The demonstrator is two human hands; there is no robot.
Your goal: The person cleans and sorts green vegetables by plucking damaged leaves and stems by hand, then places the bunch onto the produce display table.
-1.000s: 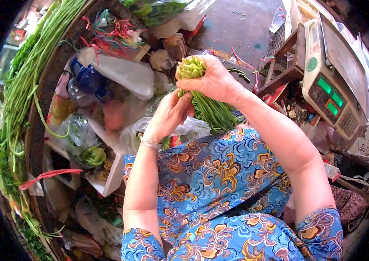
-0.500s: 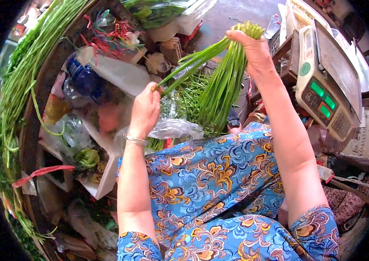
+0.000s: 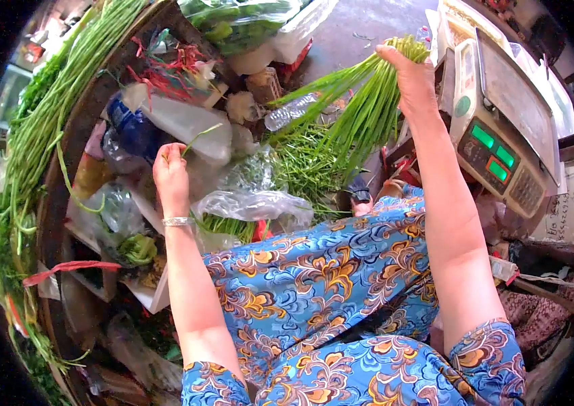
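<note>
My right hand is wrapped round the pale stem ends of a bunch of garlic chives. Their green leaves hang down and fan out to the left. Off to the left, my left hand pinches a single thin green strand, which sticks up to the right of the fingers and looks like a chive leaf. A pile of loose green trimmings lies below the bunch. Between my lap and the pile is clear plastic wrapping, with more green stalks partly under it.
A weighing scale with lit green digits stands to my right. Long green bean-like stalks line the curved ledge at left. Red ties, a white foam piece and plastic bags clutter the space between. Bagged greens lie at the back.
My left hand has drawn away from the bunch, to the left and down, with a thin strand in its fingers. My right hand has shifted slightly right, still holding the chives.
</note>
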